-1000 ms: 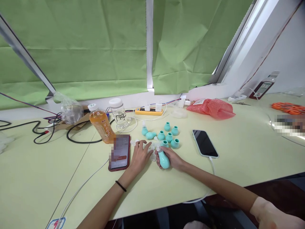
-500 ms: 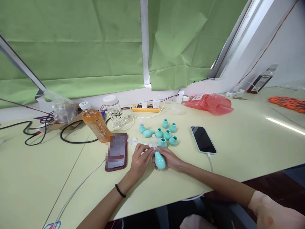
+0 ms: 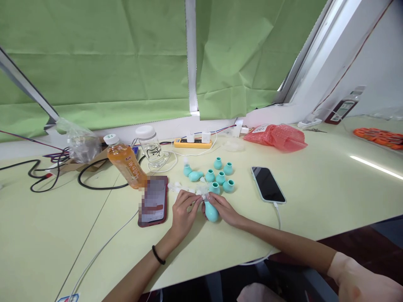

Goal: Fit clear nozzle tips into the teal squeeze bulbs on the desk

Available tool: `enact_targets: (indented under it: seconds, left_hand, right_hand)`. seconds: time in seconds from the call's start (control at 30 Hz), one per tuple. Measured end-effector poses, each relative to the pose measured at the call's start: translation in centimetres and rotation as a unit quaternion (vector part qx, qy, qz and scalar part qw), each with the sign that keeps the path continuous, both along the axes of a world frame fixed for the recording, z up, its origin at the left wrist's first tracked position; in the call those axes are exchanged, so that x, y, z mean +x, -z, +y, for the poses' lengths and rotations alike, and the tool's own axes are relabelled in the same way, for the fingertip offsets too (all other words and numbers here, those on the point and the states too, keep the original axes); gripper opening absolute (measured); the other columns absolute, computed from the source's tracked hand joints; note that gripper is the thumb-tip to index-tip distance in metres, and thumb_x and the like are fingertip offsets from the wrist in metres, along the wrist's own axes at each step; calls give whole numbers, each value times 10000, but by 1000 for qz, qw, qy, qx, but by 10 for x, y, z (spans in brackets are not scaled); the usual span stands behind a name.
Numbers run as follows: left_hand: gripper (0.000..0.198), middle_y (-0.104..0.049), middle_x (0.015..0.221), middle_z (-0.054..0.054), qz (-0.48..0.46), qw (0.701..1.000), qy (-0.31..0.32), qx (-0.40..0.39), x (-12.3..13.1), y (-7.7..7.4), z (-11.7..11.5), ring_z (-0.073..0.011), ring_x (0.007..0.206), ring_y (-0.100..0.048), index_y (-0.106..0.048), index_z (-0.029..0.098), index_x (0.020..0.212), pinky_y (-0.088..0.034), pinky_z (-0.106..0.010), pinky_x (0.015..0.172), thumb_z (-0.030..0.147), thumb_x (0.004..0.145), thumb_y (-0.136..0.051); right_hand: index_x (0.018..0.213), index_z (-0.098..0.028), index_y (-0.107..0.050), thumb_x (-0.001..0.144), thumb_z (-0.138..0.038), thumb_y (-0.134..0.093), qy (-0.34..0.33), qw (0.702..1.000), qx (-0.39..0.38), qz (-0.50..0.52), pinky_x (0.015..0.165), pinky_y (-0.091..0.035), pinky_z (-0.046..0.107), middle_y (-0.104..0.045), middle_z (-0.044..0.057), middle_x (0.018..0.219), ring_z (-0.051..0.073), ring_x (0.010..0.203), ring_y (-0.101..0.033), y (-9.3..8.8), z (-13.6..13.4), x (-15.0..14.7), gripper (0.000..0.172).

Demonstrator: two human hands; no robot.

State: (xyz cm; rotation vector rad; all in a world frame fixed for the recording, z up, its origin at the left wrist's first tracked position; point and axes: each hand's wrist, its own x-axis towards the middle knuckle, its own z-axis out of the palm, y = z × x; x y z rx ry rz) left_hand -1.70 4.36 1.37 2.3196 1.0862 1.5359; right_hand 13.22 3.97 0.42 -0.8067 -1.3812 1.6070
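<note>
My right hand [image 3: 224, 209] is closed around a teal rubber bulb [image 3: 210, 212] lying on the pale green table [image 3: 315, 201]. My left hand [image 3: 182, 210] pinches a small clear white tip [image 3: 201, 194] at the bulb's neck. Just beyond my fingers lie several loose white tips [image 3: 176, 186] and several more teal bulbs [image 3: 217, 174], one of them fitted with a white tip [image 3: 187, 167]. A red-cased phone [image 3: 153, 201] lies right beside my left hand.
A black phone [image 3: 267, 184] on a white cable lies to the right. An orange drink bottle [image 3: 125, 163], a clear jar [image 3: 151, 144], a yellow power strip [image 3: 192, 143], tangled black cables [image 3: 63, 176] and a pink bubble-wrap bag [image 3: 277, 136] line the back.
My left hand has drawn in from the loose white tips to the bulb's neck and closed into a pinch. The view shifted slightly; the right hand keeps its hold.
</note>
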Motion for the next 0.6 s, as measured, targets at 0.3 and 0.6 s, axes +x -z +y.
enact_targets:
  seconds: [0.3,0.6]
  left_hand:
    - [56,-548,643,-27,91,994,-32,47,4,1,-2,-132,631,-425,-513,151,738,-398,-274,586,110,744,-475]
    - [58,-478,611,2,7,999,-48,-21,0,-6,-2,-103,568,-411,-466,155,688,-379,-215,508,115,731,-468]
  right_hand:
    - [717,-179,-433,829,-426,-322,46,988,118,-85,581,-365,225,-482,-8,642,100,585,-445,-4,-4,1,293]
    - [721,-174,-428,852,-376,-290,193,956,183,-123,590,-361,218,-469,-7,645,98,584,-434,-7,-7,1,277]
